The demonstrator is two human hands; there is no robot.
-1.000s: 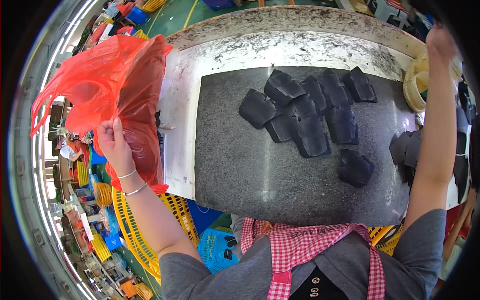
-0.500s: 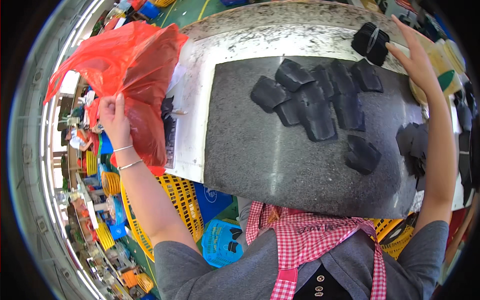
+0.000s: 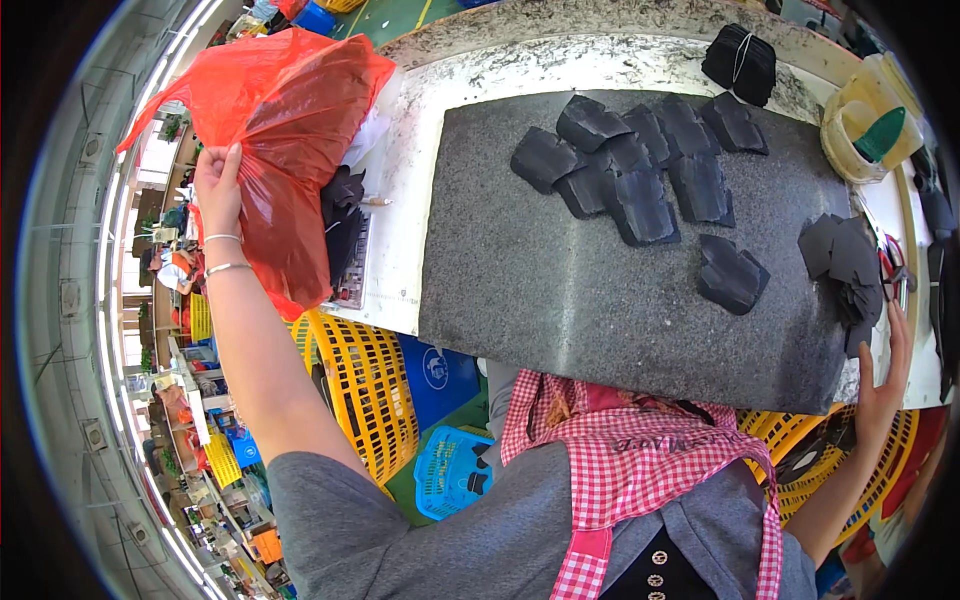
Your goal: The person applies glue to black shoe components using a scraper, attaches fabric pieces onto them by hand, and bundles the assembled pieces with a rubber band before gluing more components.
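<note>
One red bag (image 3: 290,115) at the desk's (image 3: 395,262) left is clamped, in the head view, by the left hand's (image 3: 217,190) fingers, while the right hand (image 3: 882,378) — fingers apart — has been drawn from the banded bundle (image 3: 738,66) to beside loose dark pieces (image 3: 850,258) and seems left free.

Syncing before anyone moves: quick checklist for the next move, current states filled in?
1. Red bag held by the left hand: ok, pinched in the fingers.
2. Right hand open: ok, fingers spread.
3. Right hand touching the dark pile at the mat's right edge: cannot tell, fingertips very near.
4. Dark pieces on the grey mat not overlapping: not ok, several overlap.
5. Black bundle banded: ok, light band around it.
</note>
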